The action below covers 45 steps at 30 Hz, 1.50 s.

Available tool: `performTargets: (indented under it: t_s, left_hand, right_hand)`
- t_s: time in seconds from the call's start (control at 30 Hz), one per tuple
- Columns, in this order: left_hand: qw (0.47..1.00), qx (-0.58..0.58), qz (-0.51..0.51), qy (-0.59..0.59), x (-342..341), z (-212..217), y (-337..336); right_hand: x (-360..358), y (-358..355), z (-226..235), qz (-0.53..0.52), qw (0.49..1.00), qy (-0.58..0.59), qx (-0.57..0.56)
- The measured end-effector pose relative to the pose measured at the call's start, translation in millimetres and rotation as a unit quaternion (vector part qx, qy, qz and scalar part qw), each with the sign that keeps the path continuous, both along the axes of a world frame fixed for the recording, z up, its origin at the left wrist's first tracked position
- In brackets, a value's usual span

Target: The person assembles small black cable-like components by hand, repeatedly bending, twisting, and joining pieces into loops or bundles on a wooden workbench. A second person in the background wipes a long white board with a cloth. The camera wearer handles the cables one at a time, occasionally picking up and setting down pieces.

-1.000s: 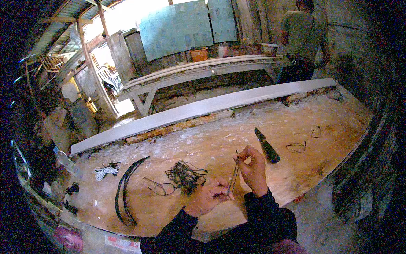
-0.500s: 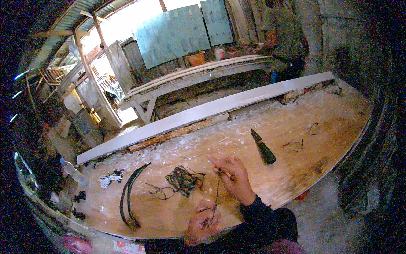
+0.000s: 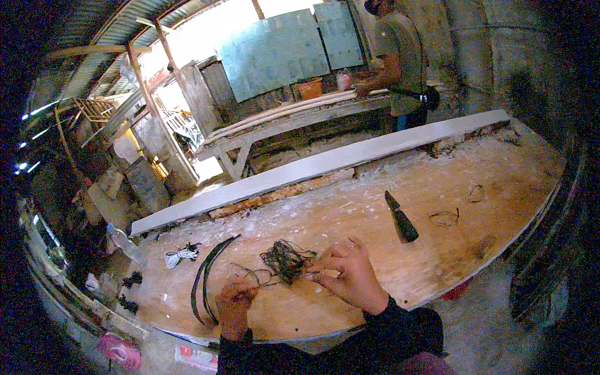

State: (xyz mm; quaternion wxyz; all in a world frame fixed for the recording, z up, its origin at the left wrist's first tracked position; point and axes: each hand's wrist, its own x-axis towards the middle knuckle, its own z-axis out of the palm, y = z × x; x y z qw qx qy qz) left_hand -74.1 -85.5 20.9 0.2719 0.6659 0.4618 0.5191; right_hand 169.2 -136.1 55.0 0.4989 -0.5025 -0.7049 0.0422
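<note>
My left hand [image 3: 235, 302] is closed at the fingertips, pinching a thin dark cord beside a small cord loop [image 3: 251, 272] on the tabletop. My right hand [image 3: 354, 276] pinches with thumb and forefinger at the right side of a tangled bundle of dark cord [image 3: 286, 260]; a thin strand seems to run between both hands. Left of the bundle, two curved dark strips [image 3: 203, 275] lie behind my left hand. A knife-like tool with a dark pointed blade and wide dark handle or sheath [image 3: 402, 222] lies farther right.
The wooden tabletop [image 3: 465, 265] has a long white board [image 3: 325, 164] along its far edge. Two thin dark loops, one a cord loop [image 3: 444, 217], lie right. A white cord bundle [image 3: 181, 255] and clear bottle [image 3: 122, 240] are left. A person [image 3: 403, 62] stands at another bench [image 3: 294, 119].
The strand stretched upright between my hands is gone from there. My left hand has moved left to the small loop, and my right hand has lowered to the cord bundle. The view has shifted slightly.
</note>
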Motion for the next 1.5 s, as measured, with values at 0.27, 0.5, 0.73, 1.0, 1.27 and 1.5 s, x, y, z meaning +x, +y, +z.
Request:
performTargets:
  t_s: [0.27,0.5,0.73,1.0,1.27,1.5]
  left_hand:
    - [0.997,0.025,-0.044,0.054,-12,32,49]
    - [0.996,0.049,-0.05,0.045,-5,-24,125]
    - [0.994,0.052,0.027,0.089,49,-58,143]
    - [0.992,0.085,0.023,0.085,30,-38,127]
    - [0.989,0.091,0.116,0.032,30,-47,137]
    - [0.968,0.19,0.15,0.06,2,-44,137]
  right_hand:
    - [-34,12,-15,0.0,0.99,-0.136,-0.026]
    - [-62,23,-35,-0.051,0.98,-0.193,-0.004]
    - [-52,34,-37,-0.087,0.976,-0.2,0.014]
    - [-49,37,-38,-0.086,0.982,-0.151,-0.069]
    - [-50,46,-51,-0.078,0.991,-0.094,-0.058]
    - [-44,45,-47,-0.046,0.994,-0.058,-0.084]
